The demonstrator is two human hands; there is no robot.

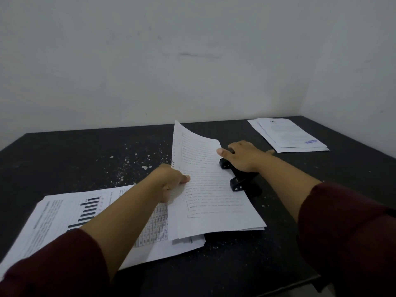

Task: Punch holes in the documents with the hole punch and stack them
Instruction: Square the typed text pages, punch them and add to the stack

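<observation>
A person in dark red sleeves works at a black table [64, 151]. Left hand [171, 181] pinches the left edge of a printed sheet [205, 181], far end curling up. Right hand [242, 155] presses flat, fingers spread, on a black hole punch [240, 181] at the sheet's right edge. Chart pages [70, 213] lie front-left; another paper stack [287, 133] sits back-right, well apart
</observation>
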